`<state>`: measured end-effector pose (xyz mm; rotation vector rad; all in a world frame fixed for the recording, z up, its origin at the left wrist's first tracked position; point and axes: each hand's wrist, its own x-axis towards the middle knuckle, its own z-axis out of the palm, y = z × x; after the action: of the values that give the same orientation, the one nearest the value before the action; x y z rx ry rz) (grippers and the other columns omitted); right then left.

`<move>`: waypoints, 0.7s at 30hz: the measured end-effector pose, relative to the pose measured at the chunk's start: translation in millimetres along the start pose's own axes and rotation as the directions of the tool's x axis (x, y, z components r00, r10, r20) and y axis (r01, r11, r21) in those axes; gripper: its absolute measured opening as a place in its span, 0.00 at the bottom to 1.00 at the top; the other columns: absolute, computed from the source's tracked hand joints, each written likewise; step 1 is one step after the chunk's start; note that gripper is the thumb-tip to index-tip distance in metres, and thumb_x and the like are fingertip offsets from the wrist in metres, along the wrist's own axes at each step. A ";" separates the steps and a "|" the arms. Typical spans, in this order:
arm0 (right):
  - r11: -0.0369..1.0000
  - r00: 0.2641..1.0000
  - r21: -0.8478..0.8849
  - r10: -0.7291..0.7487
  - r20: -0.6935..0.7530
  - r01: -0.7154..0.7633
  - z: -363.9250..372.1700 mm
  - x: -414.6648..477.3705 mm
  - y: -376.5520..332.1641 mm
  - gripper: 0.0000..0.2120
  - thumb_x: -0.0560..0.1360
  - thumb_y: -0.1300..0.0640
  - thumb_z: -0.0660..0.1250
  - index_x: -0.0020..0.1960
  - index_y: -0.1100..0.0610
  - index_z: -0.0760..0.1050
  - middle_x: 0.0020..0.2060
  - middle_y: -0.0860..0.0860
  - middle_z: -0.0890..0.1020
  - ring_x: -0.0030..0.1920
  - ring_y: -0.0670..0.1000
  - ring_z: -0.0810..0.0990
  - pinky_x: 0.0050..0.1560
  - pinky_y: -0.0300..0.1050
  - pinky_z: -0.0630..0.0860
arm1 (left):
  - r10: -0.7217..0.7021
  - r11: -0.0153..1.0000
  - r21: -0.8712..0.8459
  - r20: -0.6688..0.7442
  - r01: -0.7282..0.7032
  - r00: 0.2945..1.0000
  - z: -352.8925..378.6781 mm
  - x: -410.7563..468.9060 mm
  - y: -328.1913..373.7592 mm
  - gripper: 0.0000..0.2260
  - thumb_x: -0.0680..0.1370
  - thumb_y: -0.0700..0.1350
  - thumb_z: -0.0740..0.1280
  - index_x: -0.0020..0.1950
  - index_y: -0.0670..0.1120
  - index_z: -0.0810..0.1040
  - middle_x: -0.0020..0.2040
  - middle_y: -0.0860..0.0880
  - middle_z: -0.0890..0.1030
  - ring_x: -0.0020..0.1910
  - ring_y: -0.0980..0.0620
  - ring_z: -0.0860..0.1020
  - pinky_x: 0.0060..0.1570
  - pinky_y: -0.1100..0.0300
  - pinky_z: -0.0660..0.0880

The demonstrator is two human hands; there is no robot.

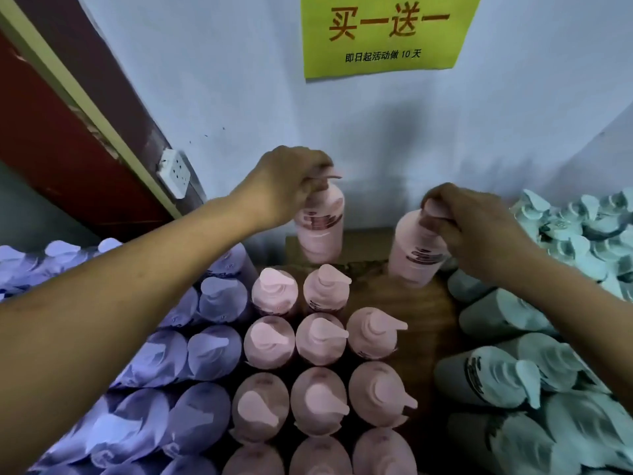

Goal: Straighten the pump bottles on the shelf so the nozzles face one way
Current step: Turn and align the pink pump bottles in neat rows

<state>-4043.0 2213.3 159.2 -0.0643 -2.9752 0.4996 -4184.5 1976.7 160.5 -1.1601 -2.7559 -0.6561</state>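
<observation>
Two pink pump bottles stand at the back of the wooden shelf (424,303), near the wall. My left hand (287,181) grips the pump head of the back left pink bottle (320,228); its nozzle tip pokes out to the right. My right hand (479,224) grips the pump head of the back right pink bottle (412,255), hiding the nozzle. In front stand several more pink bottles (322,337) in rows, most nozzles pointing right or down-right.
Purple pump bottles (164,354) crowd the left side and pale green ones (534,365) the right. A white wall is close behind with a yellow-green sign (387,32). A white socket (174,171) sits by a red door frame at left.
</observation>
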 end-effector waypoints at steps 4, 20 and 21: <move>0.997 0.999 0.073 -0.021 0.027 0.019 40.2 38.5 -10.4 0.07 0.77 0.55 0.65 0.54 0.55 0.72 0.50 0.56 0.81 0.51 0.60 0.76 0.46 0.48 0.68 | -0.056 0.997 0.049 0.074 0.052 0.996 13.6 -16.8 -36.0 0.11 0.77 0.44 0.67 0.59 0.45 0.78 0.52 0.44 0.82 0.50 0.42 0.79 0.46 0.58 0.70; 0.984 0.981 0.170 -0.085 0.176 0.055 146.3 88.2 -53.8 0.09 0.78 0.52 0.64 0.55 0.56 0.70 0.51 0.55 0.80 0.49 0.59 0.76 0.43 0.46 0.65 | -0.189 0.980 0.109 0.205 0.169 0.960 59.0 -63.2 -90.4 0.09 0.78 0.44 0.66 0.58 0.49 0.78 0.42 0.54 0.72 0.46 0.49 0.77 0.40 0.67 0.61; 0.984 0.980 0.172 -0.080 0.183 0.048 149.2 88.4 -54.1 0.10 0.78 0.52 0.64 0.55 0.56 0.70 0.51 0.55 0.80 0.49 0.59 0.76 0.43 0.46 0.65 | -0.190 0.980 0.106 0.208 0.171 0.959 61.3 -65.0 -91.2 0.10 0.78 0.44 0.66 0.59 0.49 0.78 0.44 0.53 0.74 0.48 0.49 0.77 0.40 0.67 0.61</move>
<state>-4151.1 2119.6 47.1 0.1008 -3.0915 0.7852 -4196.4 1902.3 57.4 -1.0271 -3.0677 -0.4420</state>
